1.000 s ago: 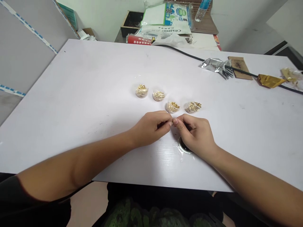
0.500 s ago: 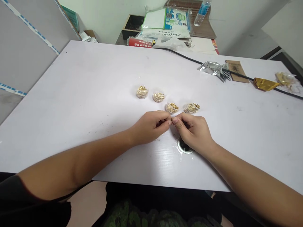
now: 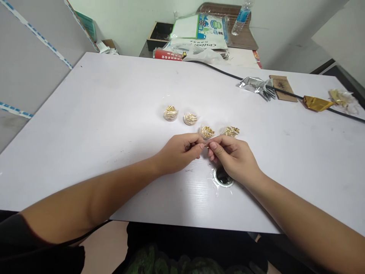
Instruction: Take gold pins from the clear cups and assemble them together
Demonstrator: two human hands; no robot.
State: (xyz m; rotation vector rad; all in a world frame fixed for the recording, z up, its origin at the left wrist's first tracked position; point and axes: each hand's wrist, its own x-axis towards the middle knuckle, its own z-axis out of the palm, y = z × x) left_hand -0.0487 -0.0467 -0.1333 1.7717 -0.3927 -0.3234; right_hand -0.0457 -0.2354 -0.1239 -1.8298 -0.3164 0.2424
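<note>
My left hand [image 3: 184,152] and my right hand [image 3: 232,154] meet fingertip to fingertip over the white table. Between their pinched thumbs and forefingers shows a thin gold-coloured pin [image 3: 206,146], largely covered by the fingers. Whether it is one piece or two, I cannot tell. Just beyond the hands stand small clear cups of gold pieces: one cup [image 3: 207,131] behind the fingertips and another cup [image 3: 231,131] partly behind my right hand. Farther left are a cup of short pins [image 3: 190,118] and a cup of longer pins [image 3: 170,113].
A round black hole with a pale rim [image 3: 223,176] lies beside my right wrist. A black cable [image 3: 219,70] crosses the far right, with silver foil [image 3: 256,84], cardboard [image 3: 282,85] and gold foil [image 3: 317,102]. Behind the table are bags [image 3: 196,28] and a bottle [image 3: 242,19].
My fingertips have drawn slightly apart, and a gold-coloured pin now shows between them. The fingers of my right hand have shifted. The whole view has moved a little.
</note>
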